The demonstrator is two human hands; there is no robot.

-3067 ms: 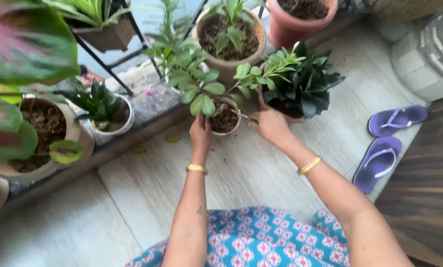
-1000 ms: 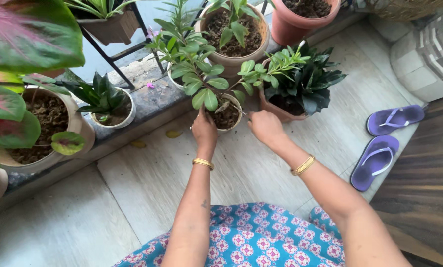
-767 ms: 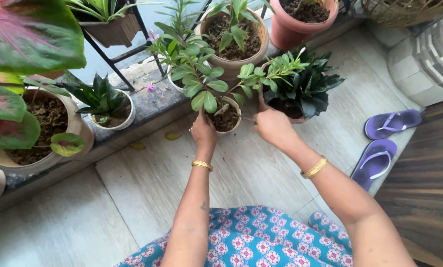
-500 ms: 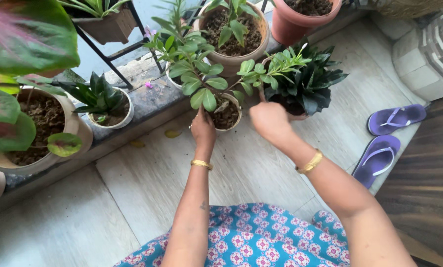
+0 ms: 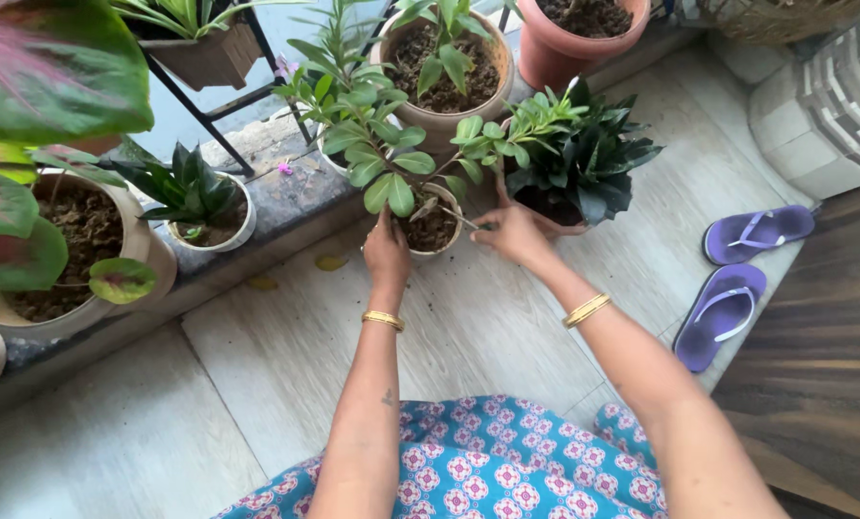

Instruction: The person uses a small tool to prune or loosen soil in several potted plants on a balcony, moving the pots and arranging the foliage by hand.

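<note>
Left hand (image 5: 387, 252): fingers pressed together against the near left side of the small pot (image 5: 431, 229), thumb side up by the rim; back of the hand faces the camera. Wrist straight, gold bangle (image 5: 383, 319) just below it, forearm running near-to-far almost upright in view.

Right hand (image 5: 513, 234): fingertips drawn together over the pot's right rim, pinched on something thin and dark; too small to tell what. Wrist bent slightly left, two gold bangles (image 5: 587, 309) on it, forearm angling in from the near right.

The small pot sits on the pale tiled floor (image 5: 507, 327), just near of the stone ledge (image 5: 286, 197). Dark soil inside; a leafy green plant (image 5: 392, 163) rises from it and spreads far and left.

Around it: a dark-leaved plant (image 5: 593, 163) in a brown pot just right, touching leaves with the first. A large clay pot (image 5: 444, 72) beyond. A white pot with spiky leaves (image 5: 204, 207) on the ledge, left. Purple sandals (image 5: 737, 274) well right. Blue patterned cloth (image 5: 507, 471) nearest the camera.
</note>
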